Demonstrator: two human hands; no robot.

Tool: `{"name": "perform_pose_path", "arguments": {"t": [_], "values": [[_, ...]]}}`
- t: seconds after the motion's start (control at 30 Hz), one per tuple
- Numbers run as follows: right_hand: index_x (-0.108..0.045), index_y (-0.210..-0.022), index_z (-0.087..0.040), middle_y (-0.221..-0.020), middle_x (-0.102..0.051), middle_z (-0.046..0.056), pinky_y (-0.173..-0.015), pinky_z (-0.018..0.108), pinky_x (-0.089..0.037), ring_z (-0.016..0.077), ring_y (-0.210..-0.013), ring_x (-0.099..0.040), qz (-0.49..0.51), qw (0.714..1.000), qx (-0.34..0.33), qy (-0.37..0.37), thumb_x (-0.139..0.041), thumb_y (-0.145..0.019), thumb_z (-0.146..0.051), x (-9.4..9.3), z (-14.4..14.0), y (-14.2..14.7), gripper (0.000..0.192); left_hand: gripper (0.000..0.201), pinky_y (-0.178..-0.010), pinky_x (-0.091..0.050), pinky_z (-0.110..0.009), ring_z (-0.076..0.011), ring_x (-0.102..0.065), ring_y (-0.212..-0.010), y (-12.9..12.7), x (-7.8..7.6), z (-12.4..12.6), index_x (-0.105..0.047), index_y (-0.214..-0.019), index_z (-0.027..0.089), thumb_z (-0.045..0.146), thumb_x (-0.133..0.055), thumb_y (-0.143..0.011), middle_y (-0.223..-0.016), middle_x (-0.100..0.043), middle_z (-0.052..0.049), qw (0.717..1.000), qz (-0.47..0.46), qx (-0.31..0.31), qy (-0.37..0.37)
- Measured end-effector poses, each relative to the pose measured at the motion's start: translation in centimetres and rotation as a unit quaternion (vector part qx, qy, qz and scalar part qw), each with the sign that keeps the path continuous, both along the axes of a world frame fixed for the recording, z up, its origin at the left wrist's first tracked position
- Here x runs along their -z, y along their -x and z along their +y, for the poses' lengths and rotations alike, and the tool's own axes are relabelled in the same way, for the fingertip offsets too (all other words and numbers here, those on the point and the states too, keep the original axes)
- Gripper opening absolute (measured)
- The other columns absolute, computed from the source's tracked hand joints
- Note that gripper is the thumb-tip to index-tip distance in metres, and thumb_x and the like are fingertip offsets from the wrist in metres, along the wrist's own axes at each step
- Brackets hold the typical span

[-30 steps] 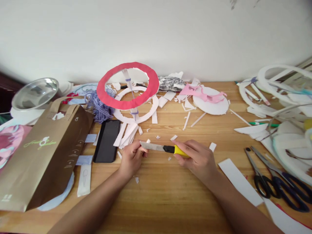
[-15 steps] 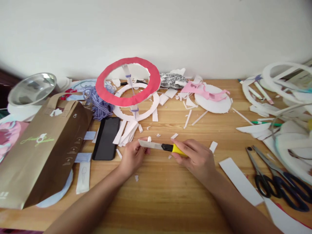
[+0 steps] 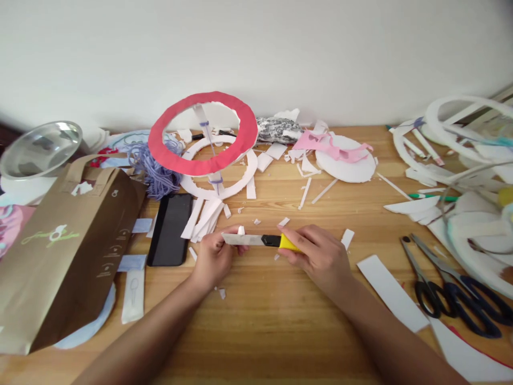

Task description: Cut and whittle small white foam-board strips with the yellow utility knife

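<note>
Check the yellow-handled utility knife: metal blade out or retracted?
Out: the long silver metal blade projects from the black collar toward the left hand.

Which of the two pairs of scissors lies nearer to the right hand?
The black-handled scissors, on the left in the picture; the dark-blue-handled scissors lie farther to the right, away from the right hand.
</note>
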State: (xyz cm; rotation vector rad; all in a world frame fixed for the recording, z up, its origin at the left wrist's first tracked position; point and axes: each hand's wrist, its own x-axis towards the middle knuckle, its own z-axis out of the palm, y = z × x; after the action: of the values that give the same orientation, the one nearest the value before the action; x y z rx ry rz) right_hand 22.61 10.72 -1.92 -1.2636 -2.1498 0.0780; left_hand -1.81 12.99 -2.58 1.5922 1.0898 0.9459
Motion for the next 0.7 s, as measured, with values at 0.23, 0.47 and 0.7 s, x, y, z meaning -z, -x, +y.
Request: {"name": "perform_pose_path", "arguments": {"t": [0.23, 0.47, 0.7], "values": [[-0.067, -0.124, -0.023, -0.075, -0.066, 0.003, -0.063, 0.027, -0.046, 0.0151, -0.068, -0.06, 0.004, 1.0, 0.0, -0.006, -0.063, -0.093, -0.033, -0.3, 0.0, 0.0, 0.033, 0.037, -0.061, -0.048, -0.025, -0.0126, -0.059, -0.06, -0.2, -0.4, 0.0, -0.067, -0.071, 0.016, 0.029, -0.044, -0.098, -0.069, -0.067, -0.005, 0.999, -0.046, 0.0, 0.006], [-0.071, -0.118, -0.024, -0.08, -0.07, 0.003, -0.064, 0.027, -0.047, 0.0158, -0.07, -0.064, 0.028, 0.996, 0.089, 0.009, -0.065, -0.091, -0.029, 0.5, 0.7, -1.2, 0.028, 0.032, -0.059, -0.048, -0.025, -0.0128, -0.058, -0.058, 0.1, -0.4, -0.5, -0.064, -0.072, 0.017, 0.037, -0.054, -0.095, -0.065, -0.065, -0.004, 0.998, -0.057, -0.001, -0.023], [-0.067, -0.125, -0.023, -0.087, -0.07, 0.006, -0.065, 0.028, -0.051, 0.0173, -0.074, -0.065, 0.11, 0.993, 0.043, -0.014, -0.066, -0.088, -0.022, 0.2, 0.9, -2.0, 0.037, 0.034, -0.055, -0.045, -0.021, -0.0103, -0.055, -0.052, -0.3, -0.6, -0.3, -0.06, -0.066, 0.018, 0.035, -0.053, -0.095, -0.057, -0.06, 0.0, 0.998, -0.028, -0.054, -0.011]]}}
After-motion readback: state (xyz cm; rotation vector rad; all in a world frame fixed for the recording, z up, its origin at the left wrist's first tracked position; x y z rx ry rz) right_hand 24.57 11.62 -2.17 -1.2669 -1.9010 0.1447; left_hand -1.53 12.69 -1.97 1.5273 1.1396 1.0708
